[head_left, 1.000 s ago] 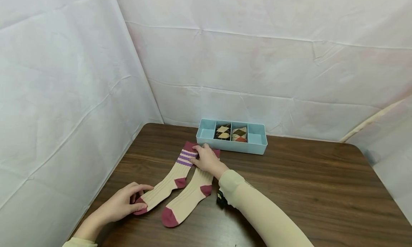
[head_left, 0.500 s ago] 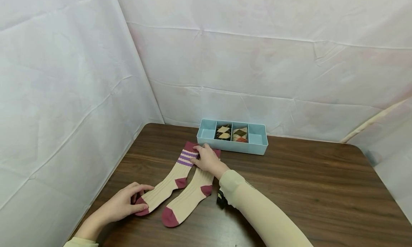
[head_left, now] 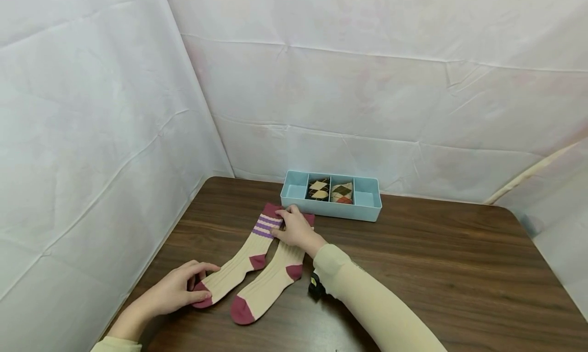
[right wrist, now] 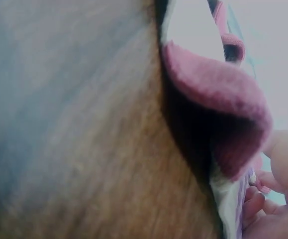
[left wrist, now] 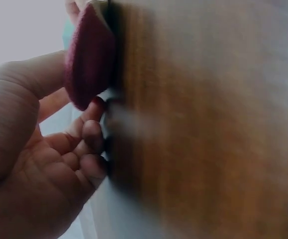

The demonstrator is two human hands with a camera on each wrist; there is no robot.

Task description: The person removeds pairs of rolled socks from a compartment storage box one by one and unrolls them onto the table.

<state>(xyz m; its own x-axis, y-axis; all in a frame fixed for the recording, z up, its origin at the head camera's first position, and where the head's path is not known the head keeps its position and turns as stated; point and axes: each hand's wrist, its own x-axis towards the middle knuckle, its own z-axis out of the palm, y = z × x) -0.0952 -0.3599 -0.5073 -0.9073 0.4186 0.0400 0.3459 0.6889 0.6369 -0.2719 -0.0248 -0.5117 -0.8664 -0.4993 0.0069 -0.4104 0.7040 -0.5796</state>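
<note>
Two cream socks with burgundy toes, heels and cuffs lie side by side on the table in the head view: a left sock (head_left: pixel 236 260) with purple stripes at its cuff, and a right sock (head_left: pixel 271 283). My left hand (head_left: pixel 176 288) holds the left sock's toe (left wrist: pixel 89 59) between thumb and fingers. At the other end, my right hand (head_left: pixel 296 229) grips the left sock's right edge near the stripes, reaching over the right sock and covering part of its upper leg. A gaping burgundy cuff (right wrist: pixel 218 89) fills much of the right wrist view.
Just behind the socks stands a light blue divided box (head_left: pixel 331 209). Its two middle compartments hold folded argyle socks, one black and cream (head_left: pixel 319 190), one beige (head_left: pixel 342 193). White cloth (head_left: pixel 367 102) hangs behind and left of the dark wooden table (head_left: pixel 436 260).
</note>
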